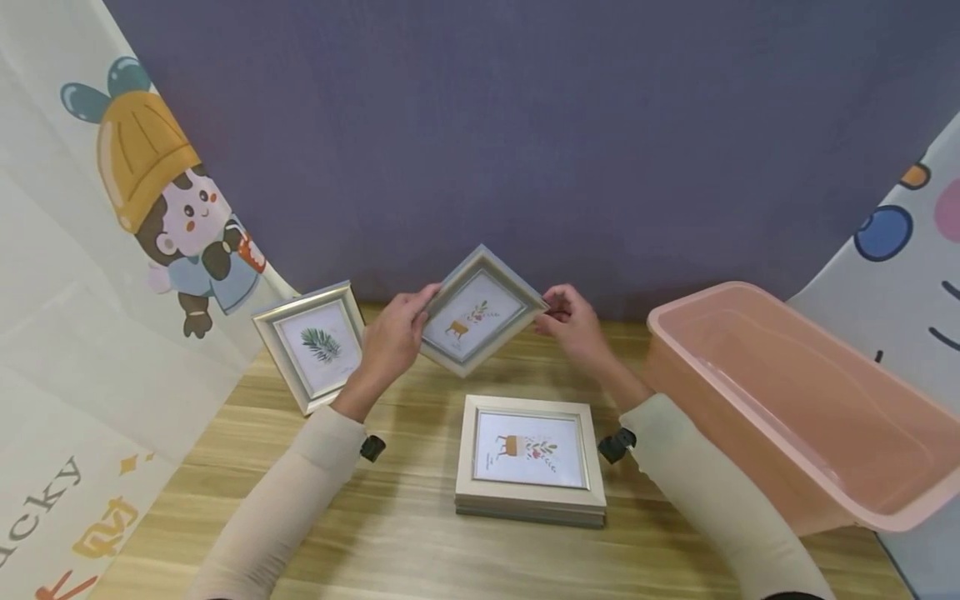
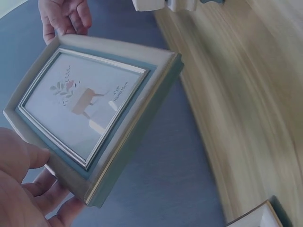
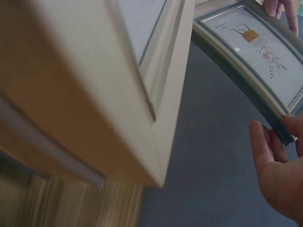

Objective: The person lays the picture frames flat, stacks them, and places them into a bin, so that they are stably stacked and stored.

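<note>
A picture frame (image 1: 474,310) with a deer-and-flower print is raised above the table, turned cornerwise. At its left side my left hand (image 1: 395,332) grips it, thumb over the front border and fingers (image 2: 51,194) underneath. My right hand (image 1: 577,327) pinches the opposite corner, its thumb on top and fingers (image 3: 266,142) below. Nearer to me lies a stack of picture frames (image 1: 531,454), the top one cream with a similar print. Left of my left hand, another picture frame (image 1: 318,346) with a green leaf print stands leaning back.
A pink plastic bin (image 1: 757,408) stands on the right side of the wooden table (image 1: 405,533). Behind the table rises a dark blue backdrop (image 1: 525,125). White printed sheets (image 1: 67,275) hang along the left and right sides.
</note>
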